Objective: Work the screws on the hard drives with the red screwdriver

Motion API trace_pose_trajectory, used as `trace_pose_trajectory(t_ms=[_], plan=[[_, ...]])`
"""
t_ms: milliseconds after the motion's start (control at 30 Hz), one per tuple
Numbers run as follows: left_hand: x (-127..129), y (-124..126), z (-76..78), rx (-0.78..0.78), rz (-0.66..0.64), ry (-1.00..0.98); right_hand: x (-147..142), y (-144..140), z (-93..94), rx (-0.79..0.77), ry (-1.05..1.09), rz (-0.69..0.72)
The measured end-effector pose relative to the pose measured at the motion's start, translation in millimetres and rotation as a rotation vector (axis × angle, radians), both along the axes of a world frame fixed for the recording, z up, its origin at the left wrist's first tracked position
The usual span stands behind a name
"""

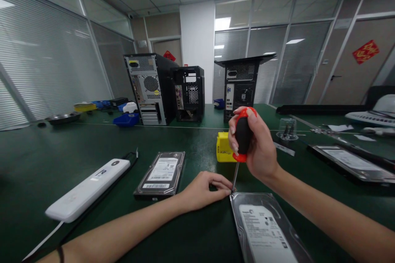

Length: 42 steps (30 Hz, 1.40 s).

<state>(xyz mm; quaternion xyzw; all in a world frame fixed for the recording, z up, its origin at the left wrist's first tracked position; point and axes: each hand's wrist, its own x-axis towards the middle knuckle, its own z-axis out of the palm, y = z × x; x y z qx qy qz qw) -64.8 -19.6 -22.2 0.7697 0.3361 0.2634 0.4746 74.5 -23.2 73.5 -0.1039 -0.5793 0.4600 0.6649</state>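
Note:
My right hand [261, 146] is wrapped round the red and black handle of a screwdriver [242, 134]. Its shaft slants down to the far left corner of a silver hard drive [286, 236] with a white label, lying flat on the table. Beside that corner is my left hand [205, 189], its thumb and fingers pinched together close to the screwdriver tip; whatever lies between them is too small to make out. To the left, a second hard drive [162, 174] rests flat. A yellow box [222, 148] stands behind the screwdriver, partly hidden by my right hand.
A white power strip [89, 189] with its cord lies at left. Computer cases [151, 90] stand farther back, with a blue bin [126, 119] nearby. On the right are a clear cup of small parts [286, 129] and another drive [352, 162].

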Motion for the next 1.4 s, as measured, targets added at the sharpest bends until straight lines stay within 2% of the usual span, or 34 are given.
trace_pose_trajectory(t_ms=[433,1400], plan=[[0.8,2.0,-3.4,0.023,-0.004,0.0,0.9,-2.5,-0.3,-0.002,0.024,0.004],[-0.8,0.0,0.9,0.062,-0.031,0.028,-1.1,-4.8,0.6,-0.005,0.008,0.001]])
